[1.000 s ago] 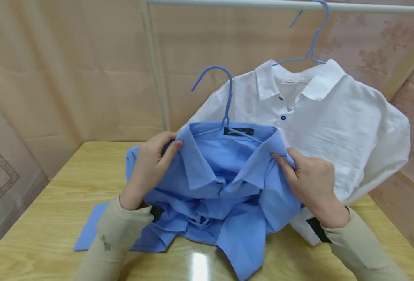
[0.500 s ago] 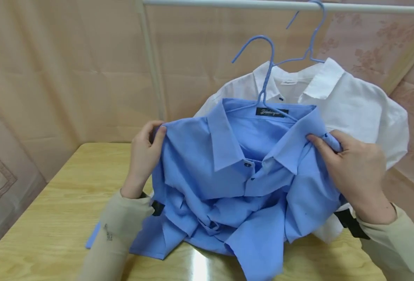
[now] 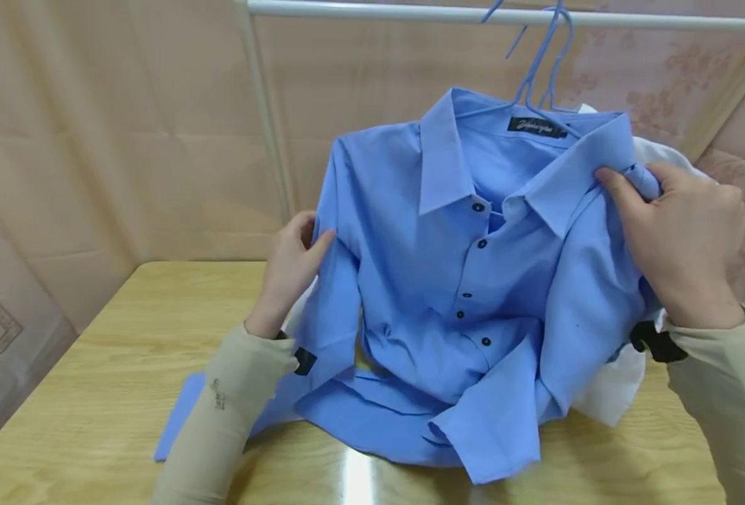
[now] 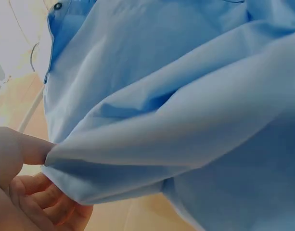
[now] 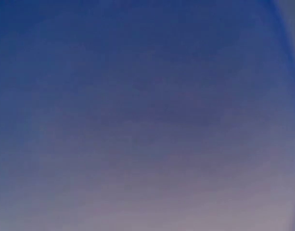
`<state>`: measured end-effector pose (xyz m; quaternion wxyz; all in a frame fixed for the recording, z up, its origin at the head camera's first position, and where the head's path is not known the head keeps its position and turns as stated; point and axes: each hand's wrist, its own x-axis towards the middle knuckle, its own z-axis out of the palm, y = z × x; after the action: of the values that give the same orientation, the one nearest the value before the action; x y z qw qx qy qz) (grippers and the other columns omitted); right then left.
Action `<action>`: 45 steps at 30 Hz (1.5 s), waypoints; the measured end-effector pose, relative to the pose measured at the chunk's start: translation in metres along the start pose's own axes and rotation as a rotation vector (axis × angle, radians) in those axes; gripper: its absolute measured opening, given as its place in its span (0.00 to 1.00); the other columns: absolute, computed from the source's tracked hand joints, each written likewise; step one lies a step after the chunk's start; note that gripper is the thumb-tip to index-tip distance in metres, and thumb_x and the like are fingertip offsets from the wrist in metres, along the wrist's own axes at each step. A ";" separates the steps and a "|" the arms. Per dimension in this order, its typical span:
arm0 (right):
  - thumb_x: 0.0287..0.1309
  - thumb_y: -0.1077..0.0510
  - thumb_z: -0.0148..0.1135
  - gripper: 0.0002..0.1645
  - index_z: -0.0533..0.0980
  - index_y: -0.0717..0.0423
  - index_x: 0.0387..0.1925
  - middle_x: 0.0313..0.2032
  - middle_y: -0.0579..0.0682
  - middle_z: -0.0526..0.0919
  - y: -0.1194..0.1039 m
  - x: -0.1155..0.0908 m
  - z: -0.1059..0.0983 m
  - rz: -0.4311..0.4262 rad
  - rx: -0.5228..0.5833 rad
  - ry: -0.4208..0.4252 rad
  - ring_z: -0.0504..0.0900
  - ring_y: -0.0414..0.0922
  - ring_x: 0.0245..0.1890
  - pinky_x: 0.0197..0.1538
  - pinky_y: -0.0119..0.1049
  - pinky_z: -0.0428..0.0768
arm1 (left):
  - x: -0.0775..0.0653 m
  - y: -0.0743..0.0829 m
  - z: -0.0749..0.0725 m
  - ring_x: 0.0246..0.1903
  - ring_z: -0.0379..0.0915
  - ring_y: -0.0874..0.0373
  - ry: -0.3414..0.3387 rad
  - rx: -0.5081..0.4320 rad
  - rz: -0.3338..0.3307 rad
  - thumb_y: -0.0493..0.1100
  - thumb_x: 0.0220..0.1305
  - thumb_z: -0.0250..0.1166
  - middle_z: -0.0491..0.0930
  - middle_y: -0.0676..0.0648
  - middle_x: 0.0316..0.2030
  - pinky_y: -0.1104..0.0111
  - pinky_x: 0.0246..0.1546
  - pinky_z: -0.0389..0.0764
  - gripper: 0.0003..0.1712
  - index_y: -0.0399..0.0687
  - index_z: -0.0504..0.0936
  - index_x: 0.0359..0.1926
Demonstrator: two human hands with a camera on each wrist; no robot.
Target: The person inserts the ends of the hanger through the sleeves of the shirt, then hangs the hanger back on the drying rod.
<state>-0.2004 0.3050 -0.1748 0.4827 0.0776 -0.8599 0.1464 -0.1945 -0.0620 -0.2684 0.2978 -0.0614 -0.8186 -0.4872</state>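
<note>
A blue button-up shirt [image 3: 410, 231] with a dark neck label hangs on a blue wire hanger [image 3: 528, 83]. The hook reaches up to the rail and is cut off by the top edge of the head view, so whether it sits on the rail is hidden. My right hand [image 3: 688, 238] grips the shirt at the shoulder beside the collar. With thumb and fingers, my left hand [image 3: 290, 263] pinches the upper sleeve on the other side; the left wrist view shows the cloth [image 4: 152, 130] between them. Blurred blue cloth [image 5: 147, 72] fills the right wrist view.
Behind the blue shirt is a white shirt [image 3: 612, 386], mostly covered, on a second blue hanger [image 3: 552, 84]. A white metal rail [image 3: 372, 10] with an upright post [image 3: 265, 112] stands at the wooden table [image 3: 95, 344]. Beige curtains [image 3: 126, 126] close off the back.
The blue shirt and its hanger have risen and moved right, up to the rail, now covering most of the white shirt. My left hand has gone from the collar side out to the sleeve.
</note>
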 end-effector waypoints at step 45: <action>0.53 0.43 0.59 0.37 0.63 0.64 0.57 0.49 0.65 0.70 -0.014 -0.010 0.080 -0.131 0.173 0.055 0.66 0.61 0.49 0.52 0.55 0.55 | 0.039 -0.034 0.033 0.48 0.74 0.47 -0.115 0.041 -0.078 0.31 0.56 0.55 0.73 0.38 0.53 0.62 0.48 0.74 0.28 0.36 0.66 0.60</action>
<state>-0.2563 0.2660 -0.2198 0.5060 0.1710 -0.8237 0.1904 -0.2536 -0.0591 -0.2841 0.2322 -0.0513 -0.8460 -0.4772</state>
